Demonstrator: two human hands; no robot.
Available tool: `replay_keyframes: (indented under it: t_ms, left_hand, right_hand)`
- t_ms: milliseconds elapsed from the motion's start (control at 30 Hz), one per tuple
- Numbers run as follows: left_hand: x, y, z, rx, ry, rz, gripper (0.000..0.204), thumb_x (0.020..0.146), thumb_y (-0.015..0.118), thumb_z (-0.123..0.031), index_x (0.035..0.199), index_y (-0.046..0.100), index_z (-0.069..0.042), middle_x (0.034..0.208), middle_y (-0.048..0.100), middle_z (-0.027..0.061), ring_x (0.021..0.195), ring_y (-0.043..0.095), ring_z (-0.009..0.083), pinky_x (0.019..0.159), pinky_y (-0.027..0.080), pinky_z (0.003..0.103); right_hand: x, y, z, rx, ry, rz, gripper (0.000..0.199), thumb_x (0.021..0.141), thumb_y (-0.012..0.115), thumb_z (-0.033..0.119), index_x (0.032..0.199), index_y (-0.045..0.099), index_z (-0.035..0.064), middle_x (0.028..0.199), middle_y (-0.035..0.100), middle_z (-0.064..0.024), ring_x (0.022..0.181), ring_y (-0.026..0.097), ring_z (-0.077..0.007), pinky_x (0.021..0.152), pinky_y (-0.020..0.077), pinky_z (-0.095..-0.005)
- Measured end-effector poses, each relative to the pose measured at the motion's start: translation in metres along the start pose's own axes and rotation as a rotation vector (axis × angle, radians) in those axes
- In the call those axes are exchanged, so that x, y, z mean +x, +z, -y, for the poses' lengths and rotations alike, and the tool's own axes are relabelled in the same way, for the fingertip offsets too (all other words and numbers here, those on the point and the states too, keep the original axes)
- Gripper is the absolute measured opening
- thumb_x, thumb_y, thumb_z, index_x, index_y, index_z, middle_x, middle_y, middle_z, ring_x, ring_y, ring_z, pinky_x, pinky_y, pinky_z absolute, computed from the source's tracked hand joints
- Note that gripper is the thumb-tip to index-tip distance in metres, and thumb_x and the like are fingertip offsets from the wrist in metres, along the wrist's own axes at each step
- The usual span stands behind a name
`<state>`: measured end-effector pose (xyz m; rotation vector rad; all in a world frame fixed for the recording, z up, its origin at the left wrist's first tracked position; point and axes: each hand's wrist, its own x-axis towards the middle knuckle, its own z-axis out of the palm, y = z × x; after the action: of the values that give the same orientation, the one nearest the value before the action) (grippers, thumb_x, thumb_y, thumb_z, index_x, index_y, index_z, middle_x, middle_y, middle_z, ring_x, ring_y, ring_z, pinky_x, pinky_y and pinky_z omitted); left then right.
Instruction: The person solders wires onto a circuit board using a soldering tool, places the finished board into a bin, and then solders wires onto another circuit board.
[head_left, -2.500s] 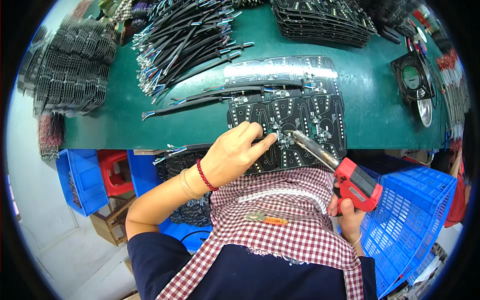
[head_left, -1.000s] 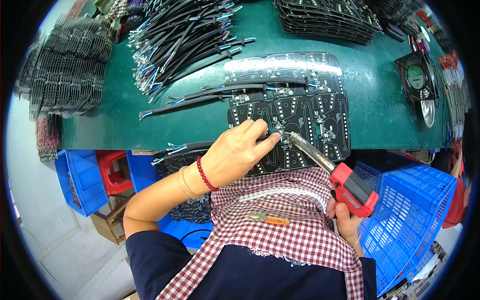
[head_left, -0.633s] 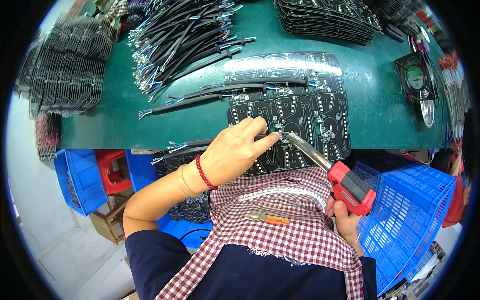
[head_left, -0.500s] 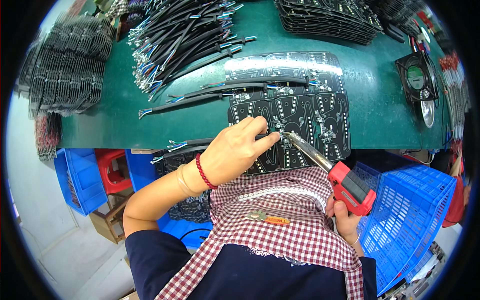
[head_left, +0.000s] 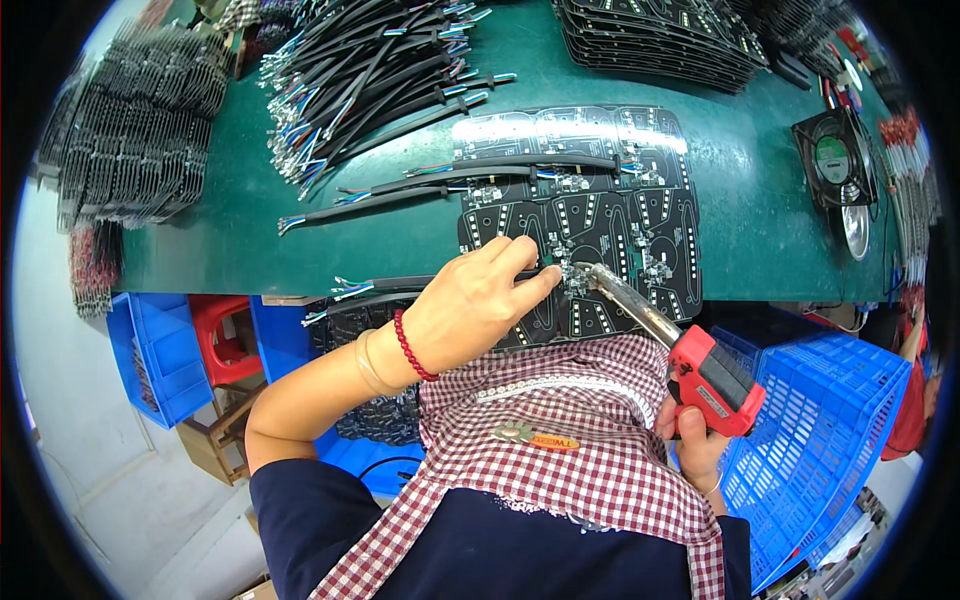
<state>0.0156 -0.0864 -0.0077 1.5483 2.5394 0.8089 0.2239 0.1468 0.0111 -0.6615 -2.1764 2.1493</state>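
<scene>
My left hand [head_left: 478,300] is closed in a pinch on a black-sleeved cable [head_left: 395,284] at the near part of a black circuit board panel [head_left: 590,215]. A second cable runs left beside it; the fingers hide where both end. With its fingers wrapped round the red handle, my right hand [head_left: 698,448] holds a soldering iron [head_left: 712,375]. Its metal shaft slants up and left, and the tip is close to the small parts on the board beside my left fingertips. Contact at the tip cannot be made out. Other sleeved cables [head_left: 460,180] lie across the panel's middle row.
A heap of sleeved cables [head_left: 370,80] covers the back of the green table [head_left: 740,240]. Stacked boards stand at back right [head_left: 655,45] and far left [head_left: 140,130]. A black fan [head_left: 833,155] is at the right. Blue crates [head_left: 830,420] flank me below the table edge.
The soldering iron and my right hand have shifted slightly right, its tip drawing a little away from my left fingertips. My left hand stays nearly still on the cable.
</scene>
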Motion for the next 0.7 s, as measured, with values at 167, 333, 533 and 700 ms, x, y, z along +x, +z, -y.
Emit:
replay_keyframes:
  t_ms: [167, 333, 533, 700]
  left_hand:
    - [0.0000, 0.0001, -0.0006, 0.008, 0.004, -0.006, 0.039, 0.068, 0.061, 0.002, 0.106, 0.065, -0.006, 0.086, 0.051, 0.0082, 0.075, 0.055, 0.0227, 0.063, 0.049, 0.033]
    - [0.0002, 0.0012, -0.0023, 0.030, 0.021, -0.020, 0.038, 0.068, 0.061, 0.001, 0.106, 0.064, -0.005, 0.087, 0.051, 0.0087, 0.075, 0.055, 0.0226, 0.063, 0.049, 0.033]
    - [0.0001, 0.0002, -0.0025, 0.034, 0.023, -0.016, 0.038, 0.068, 0.061, 0.001, 0.106, 0.064, -0.004, 0.087, 0.052, 0.0090, 0.076, 0.056, 0.0228, 0.063, 0.049, 0.033]
    - [0.0002, 0.0008, -0.0031, 0.033, 0.030, -0.035, 0.038, 0.069, 0.060, 0.001, 0.106, 0.064, -0.004, 0.088, 0.052, 0.0091, 0.077, 0.056, 0.0228, 0.064, 0.049, 0.033]
  right_hand:
    - [-0.0005, 0.0004, 0.0017, -0.014, 0.023, 0.007, 0.051, 0.089, 0.062, 0.040, 0.111, 0.052, -0.0045, 0.063, 0.057, -0.0074, 0.050, 0.050, -0.0111, 0.045, 0.0383, -0.0237]
    - [0.0016, -0.0035, 0.0007, -0.009, 0.050, 0.037, 0.042, 0.089, 0.062, 0.038, 0.095, 0.057, -0.0029, 0.064, 0.057, -0.0073, 0.051, 0.051, -0.0107, 0.046, 0.0392, -0.0232]
    - [-0.0007, -0.0081, 0.0057, 0.002, 0.082, 0.080, 0.018, 0.087, 0.064, 0.018, 0.087, 0.060, 0.0008, 0.071, 0.059, -0.0034, 0.063, 0.055, -0.0101, 0.058, 0.0453, -0.0252]
    - [0.0003, -0.0082, 0.0048, -0.109, 0.068, 0.089, 0.017, 0.087, 0.064, 0.017, 0.085, 0.061, 0.0004, 0.072, 0.059, -0.0025, 0.064, 0.055, -0.0108, 0.059, 0.0453, -0.0258]
